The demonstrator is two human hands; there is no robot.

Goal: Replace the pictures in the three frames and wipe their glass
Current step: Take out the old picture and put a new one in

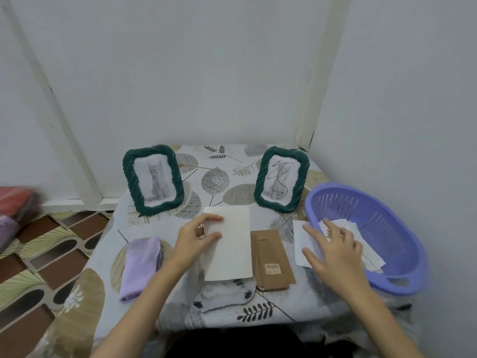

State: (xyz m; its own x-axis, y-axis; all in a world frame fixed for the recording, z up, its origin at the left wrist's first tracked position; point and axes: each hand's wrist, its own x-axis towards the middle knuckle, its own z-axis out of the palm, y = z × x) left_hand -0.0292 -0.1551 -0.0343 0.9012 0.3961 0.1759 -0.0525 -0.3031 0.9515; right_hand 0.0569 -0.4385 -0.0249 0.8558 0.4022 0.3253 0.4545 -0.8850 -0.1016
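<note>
Fingers of the left hand pinch a white sheet just beside the brown backing board, while the right hand, fingers spread, hovers over papers spilling from the purple basket, two green frames upright behind.

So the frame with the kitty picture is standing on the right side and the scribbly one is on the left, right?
Not quite, the sides are swapped. In the head view, the frame with the cat picture stands on the left of the table, and the frame with the scribble drawing stands on the right, next to the purple basket. Both are standing upright, as you said.
</note>
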